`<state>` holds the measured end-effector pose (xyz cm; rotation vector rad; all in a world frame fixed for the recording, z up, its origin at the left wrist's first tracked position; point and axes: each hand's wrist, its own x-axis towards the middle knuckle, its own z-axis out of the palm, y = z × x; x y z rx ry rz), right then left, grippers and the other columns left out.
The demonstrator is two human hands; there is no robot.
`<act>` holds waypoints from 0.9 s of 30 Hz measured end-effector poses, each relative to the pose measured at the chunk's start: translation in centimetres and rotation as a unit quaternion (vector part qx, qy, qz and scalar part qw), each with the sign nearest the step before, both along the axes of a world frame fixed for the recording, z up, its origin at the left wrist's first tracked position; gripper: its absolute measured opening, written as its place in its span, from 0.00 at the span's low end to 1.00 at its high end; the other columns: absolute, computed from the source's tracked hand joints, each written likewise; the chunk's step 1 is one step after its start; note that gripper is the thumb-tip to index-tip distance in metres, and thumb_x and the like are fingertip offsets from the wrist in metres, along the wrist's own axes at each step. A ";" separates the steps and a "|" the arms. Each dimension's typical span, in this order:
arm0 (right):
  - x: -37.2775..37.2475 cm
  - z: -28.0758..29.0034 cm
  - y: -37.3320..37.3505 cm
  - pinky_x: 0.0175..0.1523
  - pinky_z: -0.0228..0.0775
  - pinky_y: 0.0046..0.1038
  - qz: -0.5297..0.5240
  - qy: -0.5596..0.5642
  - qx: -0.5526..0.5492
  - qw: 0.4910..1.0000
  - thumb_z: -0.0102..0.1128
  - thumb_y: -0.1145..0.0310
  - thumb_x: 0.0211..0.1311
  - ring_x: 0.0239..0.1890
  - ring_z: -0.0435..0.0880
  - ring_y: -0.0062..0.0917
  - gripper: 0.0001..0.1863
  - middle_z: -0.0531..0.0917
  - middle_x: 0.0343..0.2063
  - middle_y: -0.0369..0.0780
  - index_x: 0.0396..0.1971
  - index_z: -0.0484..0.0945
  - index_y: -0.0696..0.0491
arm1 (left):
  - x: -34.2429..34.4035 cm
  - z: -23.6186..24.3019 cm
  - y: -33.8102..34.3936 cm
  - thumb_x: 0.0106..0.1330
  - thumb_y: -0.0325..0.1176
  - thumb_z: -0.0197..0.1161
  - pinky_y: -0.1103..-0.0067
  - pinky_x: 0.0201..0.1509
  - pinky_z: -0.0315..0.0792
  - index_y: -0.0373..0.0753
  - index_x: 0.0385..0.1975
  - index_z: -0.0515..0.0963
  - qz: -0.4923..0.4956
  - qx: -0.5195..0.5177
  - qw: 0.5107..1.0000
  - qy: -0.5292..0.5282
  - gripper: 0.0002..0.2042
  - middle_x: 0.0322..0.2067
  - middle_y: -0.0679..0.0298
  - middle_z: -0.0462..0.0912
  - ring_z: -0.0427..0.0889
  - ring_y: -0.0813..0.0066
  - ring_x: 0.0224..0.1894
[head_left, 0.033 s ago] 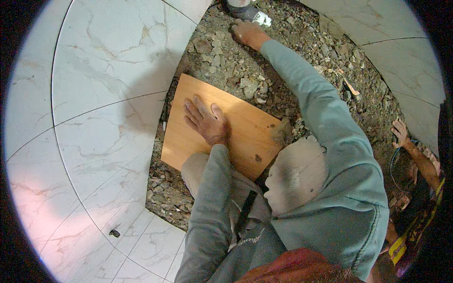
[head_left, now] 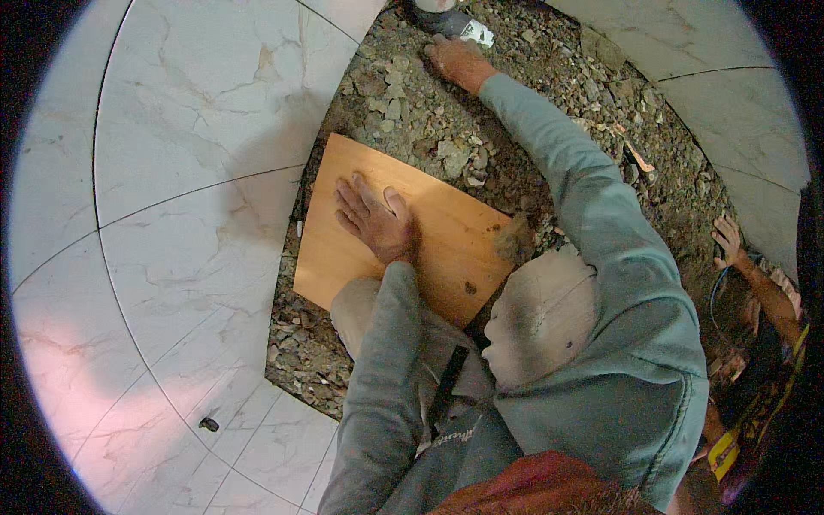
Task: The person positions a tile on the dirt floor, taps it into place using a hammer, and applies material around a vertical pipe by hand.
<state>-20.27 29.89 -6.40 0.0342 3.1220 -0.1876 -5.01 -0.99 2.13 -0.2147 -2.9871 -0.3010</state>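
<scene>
Press evenly through your left hand (head_left: 376, 221), spread flat on the board (head_left: 446, 240) beside the tiles' (head_left: 197, 129) edge; your right hand (head_left: 459, 62) curls over the rubble (head_left: 549, 86), its grip unclear.

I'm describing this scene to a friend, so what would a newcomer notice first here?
The orange-brown board near the middle, lying over rubble, with the person's left hand spread flat on it. Pale veined tiles fill the left side. At the far right, another person's hand rests near the rubble's edge.
</scene>
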 end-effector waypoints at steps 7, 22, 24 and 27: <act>4.5 2.5 6.2 0.65 0.73 0.42 0.030 -0.087 -0.143 0.985 0.53 0.56 0.75 0.57 0.81 0.45 0.20 0.80 0.58 0.49 0.56 0.78 0.54 | 0.1 0.2 0.2 0.73 0.44 0.52 0.49 0.80 0.43 0.40 0.74 0.61 0.013 0.021 1.000 -0.009 0.31 0.77 0.47 0.53 0.49 0.46 0.79; -1.7 20.1 11.7 0.64 0.67 0.52 0.048 0.055 -0.099 0.992 0.58 0.41 0.70 0.61 0.75 0.50 0.33 0.77 0.58 0.54 0.62 0.73 0.52 | 0.4 0.4 -0.2 0.73 0.44 0.55 0.49 0.80 0.42 0.40 0.75 0.62 0.014 0.027 1.000 0.007 0.32 0.78 0.49 0.52 0.48 0.48 0.80; -6.0 19.9 11.5 0.69 0.63 0.55 -0.028 0.104 -0.061 0.992 0.60 0.39 0.68 0.67 0.71 0.54 0.40 0.73 0.64 0.57 0.68 0.69 0.54 | 0.3 0.3 -0.2 0.72 0.44 0.55 0.49 0.80 0.42 0.40 0.75 0.62 0.014 0.026 0.999 0.018 0.32 0.78 0.49 0.52 0.48 0.49 0.80; -9.7 18.5 10.6 0.70 0.62 0.52 0.021 -0.123 -0.404 0.906 0.58 0.34 0.67 0.70 0.69 0.47 0.45 0.71 0.68 0.53 0.73 0.64 0.50 | 0.2 0.3 -0.3 0.72 0.44 0.56 0.49 0.80 0.43 0.40 0.74 0.63 0.015 0.025 1.000 0.011 0.32 0.78 0.48 0.53 0.48 0.48 0.80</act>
